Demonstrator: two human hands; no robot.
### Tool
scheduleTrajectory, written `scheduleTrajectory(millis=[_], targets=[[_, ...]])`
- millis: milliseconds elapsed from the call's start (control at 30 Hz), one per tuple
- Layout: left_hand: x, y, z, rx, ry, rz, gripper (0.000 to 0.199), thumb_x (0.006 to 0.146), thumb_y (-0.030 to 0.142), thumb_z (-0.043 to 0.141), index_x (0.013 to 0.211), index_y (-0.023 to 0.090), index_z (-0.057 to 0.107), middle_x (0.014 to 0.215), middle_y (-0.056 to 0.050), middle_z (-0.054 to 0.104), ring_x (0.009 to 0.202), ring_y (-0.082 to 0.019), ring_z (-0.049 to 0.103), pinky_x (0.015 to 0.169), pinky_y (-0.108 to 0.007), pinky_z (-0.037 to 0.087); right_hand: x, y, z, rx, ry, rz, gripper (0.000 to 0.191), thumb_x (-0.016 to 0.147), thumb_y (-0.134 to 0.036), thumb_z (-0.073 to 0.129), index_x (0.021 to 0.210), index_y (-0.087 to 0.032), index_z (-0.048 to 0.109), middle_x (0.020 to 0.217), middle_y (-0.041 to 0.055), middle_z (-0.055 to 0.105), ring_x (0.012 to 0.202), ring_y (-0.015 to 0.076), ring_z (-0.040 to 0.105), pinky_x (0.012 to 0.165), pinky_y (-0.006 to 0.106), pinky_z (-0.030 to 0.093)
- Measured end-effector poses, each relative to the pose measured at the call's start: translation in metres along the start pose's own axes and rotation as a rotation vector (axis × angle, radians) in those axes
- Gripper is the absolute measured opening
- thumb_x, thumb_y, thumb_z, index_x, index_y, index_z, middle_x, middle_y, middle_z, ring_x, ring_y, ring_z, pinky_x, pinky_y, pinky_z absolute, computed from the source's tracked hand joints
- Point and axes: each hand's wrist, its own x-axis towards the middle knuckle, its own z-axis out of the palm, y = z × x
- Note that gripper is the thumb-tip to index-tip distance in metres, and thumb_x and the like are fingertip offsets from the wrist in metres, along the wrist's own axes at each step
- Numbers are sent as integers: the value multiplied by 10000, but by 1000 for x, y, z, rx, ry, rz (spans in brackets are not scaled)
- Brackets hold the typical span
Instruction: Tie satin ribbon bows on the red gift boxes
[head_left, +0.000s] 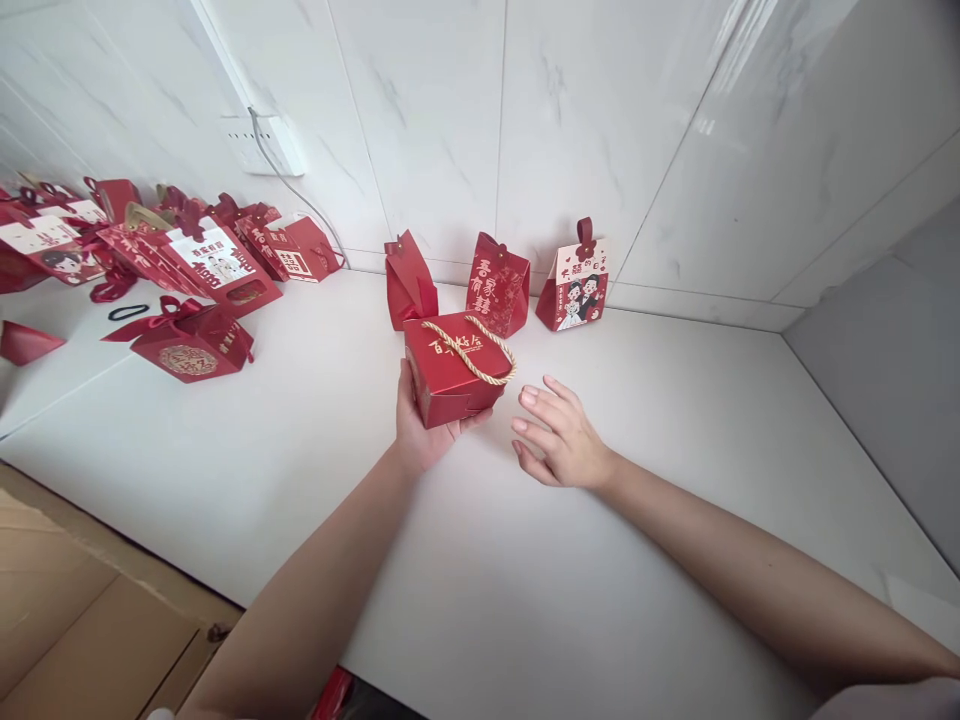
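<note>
A red gift box (459, 372) with gold lettering and a twisted gold rope handle (480, 362) rests in my left hand (421, 430). My left thumb lies along its left side, and the fingers reach under its base. To the right of the box, my right hand (559, 435) is raised with its fingers apart and curved, touching nothing. Behind stand three small upright boxes: a plain red one (411, 280), a red one with pale characters (499, 288), and one with a cartoon couple (576, 290) and a red loop on top.
At the left lie several folded red gift boxes (202, 255) and a ribboned red box (191, 345), with a dark elastic band (128, 312) nearby. A cardboard box (82, 600) sits below the white table's (540, 610) front left edge. A socket (262, 145) with a cable is on the tiled wall.
</note>
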Motion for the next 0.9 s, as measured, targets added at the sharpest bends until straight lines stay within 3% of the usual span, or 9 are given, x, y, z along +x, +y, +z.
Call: scheduleTrajectory(millis=[167, 367, 500, 600, 700, 800, 900], targets=[[-1, -1, -7, -35, -87, -123, 726, 869, 676, 422, 1367, 152, 495, 1337, -174, 581, 1258, -393, 523, 853, -425, 557, 7, 2, -2, 13, -83, 136, 857, 860, -184, 559, 1554, -235, 59, 1432, 139, 502, 1350, 281, 466, 1113, 593, 359], [0, -3, -17, 33, -151, -404, 766, 806, 737, 447, 1268, 137, 560, 1216, -199, 636, 1182, -381, 586, 693, -330, 562, 9, 3, -4, 57, -167, 153, 834, 857, -167, 527, 1554, -211, 72, 1492, 166, 425, 1385, 284, 416, 1142, 586, 303], [-1, -3, -16, 67, -130, -431, 758, 782, 740, 482, 1239, 145, 588, 1121, -193, 674, 1136, -374, 612, 675, -336, 547, 10, 2, -7, 119, -198, 188, 781, 882, -175, 504, 1549, -226, 102, 1541, 160, 356, 1427, 292, 350, 1147, 588, 292], [-1, -4, -11, 94, -127, -349, 754, 793, 730, 482, 1260, 144, 573, 1185, -188, 657, 1150, -372, 602, 744, -364, 547, 11, -1, -6, 379, -164, 362, 606, 920, -191, 470, 1490, -251, 276, 1521, 132, 400, 1393, 275, 408, 1113, 528, 375], [1, -9, -6, 189, 3, -83, 697, 827, 721, 459, 1270, 194, 568, 1243, -139, 643, 1163, -358, 592, 822, -421, 541, 9, 3, 1, 768, -40, 717, 363, 989, -299, 365, 1339, -248, 446, 1362, 100, 577, 1204, 244, 599, 954, 440, 531], [3, -13, -4, 394, 60, 140, 493, 804, 508, 673, 1192, 211, 610, 1224, -98, 655, 1177, -323, 584, 936, -418, 498, 4, 15, 9, 953, 119, 937, 413, 1017, -423, 221, 1245, -232, 509, 1261, 102, 645, 1093, 247, 659, 875, 442, 563], [3, -12, -3, 526, -23, 158, 494, 708, 269, 796, 1161, 220, 604, 1231, -84, 635, 1191, -299, 567, 975, -399, 469, 1, 26, 10, 948, 176, 1013, 401, 995, -476, 303, 1216, -235, 535, 1182, 91, 683, 1044, 246, 677, 859, 428, 561]])
